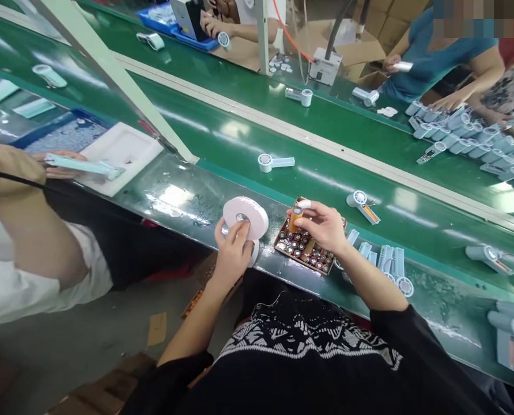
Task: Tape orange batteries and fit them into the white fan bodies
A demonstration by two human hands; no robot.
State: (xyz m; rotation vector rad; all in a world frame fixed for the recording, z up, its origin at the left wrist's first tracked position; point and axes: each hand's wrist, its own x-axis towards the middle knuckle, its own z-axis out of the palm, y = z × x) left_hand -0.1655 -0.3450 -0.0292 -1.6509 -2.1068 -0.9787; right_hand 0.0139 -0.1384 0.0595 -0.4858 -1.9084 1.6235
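"Where are the hands?"

"Lower middle of the frame, above a glossy green bench strip (174, 213). The left hand (233, 256) is clasping a thick pale-pink foam tape roll (245, 218), fingers curled round its edge. The right hand (320, 226) is pinching an orange cylindrical battery (295, 219) between thumb and fingers, with a white cot on one fingertip (303, 203)."

"What's below that battery?"

"A shallow brown rectangular tray (279, 246), packed with upright dark-topped batteries. It sits on the strip just right of the roll."

"And the rest of the room?"

"Two long green conveyor belts (326, 135) run diagonally across the frame, split by a cream metal rail (283, 123). Pale-blue plastic handheld fans (274, 162) lie scattered along them, heaped at the right edge. At mid-left, a co-worker's hand (62, 164) grips a long pale-blue fan handle (84, 166) beside a white moulded tray (127, 153). At upper right, a person in a teal shirt (434, 63) sits near brown cardboard boxes (361, 52). A white box-shaped machine (325, 66) with an orange tube stands beside them. Lower left is a grey concrete floor (79, 340), with a scrap of cardboard (157, 328) on it."
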